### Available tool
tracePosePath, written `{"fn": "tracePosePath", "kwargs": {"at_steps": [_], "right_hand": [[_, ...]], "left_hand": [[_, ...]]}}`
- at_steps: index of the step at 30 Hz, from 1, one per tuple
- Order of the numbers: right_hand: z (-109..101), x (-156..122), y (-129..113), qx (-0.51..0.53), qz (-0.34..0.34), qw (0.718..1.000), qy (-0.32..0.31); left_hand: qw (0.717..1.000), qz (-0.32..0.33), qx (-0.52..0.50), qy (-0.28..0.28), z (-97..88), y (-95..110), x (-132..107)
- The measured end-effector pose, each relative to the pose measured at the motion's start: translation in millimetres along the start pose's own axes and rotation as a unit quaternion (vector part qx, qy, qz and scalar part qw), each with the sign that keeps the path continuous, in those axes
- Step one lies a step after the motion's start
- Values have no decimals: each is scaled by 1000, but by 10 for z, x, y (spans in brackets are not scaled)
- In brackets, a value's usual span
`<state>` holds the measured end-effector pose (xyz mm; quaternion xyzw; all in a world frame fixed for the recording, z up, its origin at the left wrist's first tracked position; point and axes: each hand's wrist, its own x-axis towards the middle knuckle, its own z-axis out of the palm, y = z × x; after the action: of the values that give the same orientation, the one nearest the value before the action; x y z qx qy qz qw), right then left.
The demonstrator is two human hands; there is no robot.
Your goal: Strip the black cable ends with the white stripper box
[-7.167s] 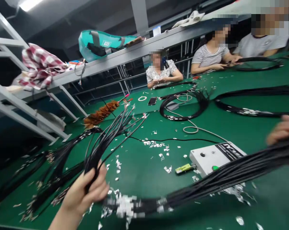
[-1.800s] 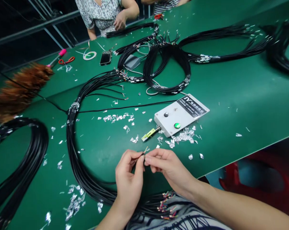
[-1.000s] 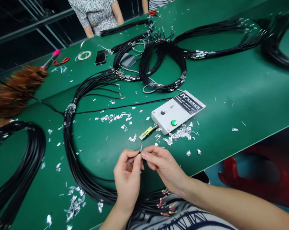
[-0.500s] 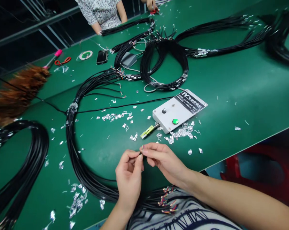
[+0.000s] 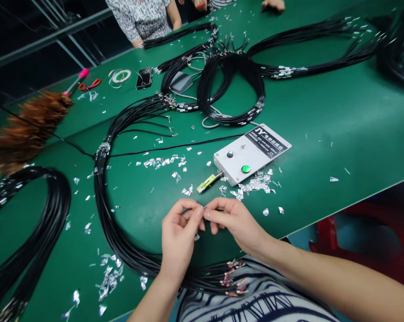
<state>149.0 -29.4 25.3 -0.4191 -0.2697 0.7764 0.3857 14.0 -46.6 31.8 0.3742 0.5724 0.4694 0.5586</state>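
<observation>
My left hand [image 5: 182, 232] is closed, thumb against forefinger, on the end of a black cable that its fingers now mostly hide. Meeting it fingertip to fingertip, my right hand [image 5: 227, 219] pinches the thin wire end of that cable; only a small bit shows between them. A bundle of black cables [image 5: 103, 201] curves round on the left and passes beneath my left wrist. Its colored wire ends [image 5: 233, 277] lie near my striped shirt. Just beyond my hands is a grey wire-twisting machine [image 5: 242, 154] with a green button and a yellow-green clip [image 5: 207, 183].
Foil scraps [image 5: 258, 182] litter the green table [image 5: 322, 116]. More cable coils [image 5: 202, 89] lie at the back and left [image 5: 61, 214]. A phone [image 5: 144, 78], red scissors [image 5: 90, 85], a tape roll [image 5: 121, 76] and a brush [image 5: 37, 120] are at the far left. Other people sit opposite.
My fingertips have come together over the cable end, which showed more before. My right hand has shifted slightly right. Across the table, another person's hand has appeared at the edge.
</observation>
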Motion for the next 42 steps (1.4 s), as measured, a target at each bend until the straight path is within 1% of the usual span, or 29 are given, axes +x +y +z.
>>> {"fn": "tracePosePath", "kwargs": {"at_steps": [3,5,8,10,11,15,19,21,24,25,27,29,30,32,34,36,38,39,42], "right_hand": [[-20,-1,17,-8,-2,1000,13],[-26,1,28,-12,-7,1000,13],[-29,1,46,-10,-17,1000,6],[-33,-2,57,-12,-19,1000,-2],[-37,-3,61,-14,-19,1000,-6],[-44,-5,62,-13,-30,999,-15],[-30,0,63,-6,-38,999,-21],[-24,3,77,-1,-32,999,-21],[-28,7,104,6,-28,1000,-3],[-33,8,110,5,-29,1000,1],[-48,11,111,-3,-33,999,-5],[-65,17,105,-26,-39,999,-24],[-74,21,103,-43,-50,997,-29],[-91,33,103,-98,-95,990,-25],[-113,45,109,-190,-160,969,-9],[-147,54,116,-299,-223,928,3],[-200,59,116,-395,-271,878,6],[-233,58,111,-439,-290,850,7],[-329,40,70,-562,-335,756,29]], "left_hand": [[1000,-21,-5,12,-5,-1,-14],[999,-30,10,-5,-2,13,-24],[999,-9,25,-24,14,38,-20],[1000,10,22,-16,23,38,-12],[1000,10,19,-11,24,30,-10],[999,-34,2,-5,11,-23,-28],[999,-33,-29,-13,2,-20,-55],[999,-28,-26,-25,9,6,-52],[998,-22,1,-63,30,35,-25],[998,-14,3,-66,37,35,-13],[999,1,-9,-46,44,21,5],[999,-2,-27,-17,42,-2,8],[999,-7,-30,-8,40,-13,3],[1000,-9,-15,4,37,-32,-19],[999,20,24,22,39,-53,-48],[994,66,73,44,36,-87,-70],[986,102,120,58,22,-136,-75],[982,109,139,60,11,-162,-71],[980,98,160,62,-23,-223,-44]]}}
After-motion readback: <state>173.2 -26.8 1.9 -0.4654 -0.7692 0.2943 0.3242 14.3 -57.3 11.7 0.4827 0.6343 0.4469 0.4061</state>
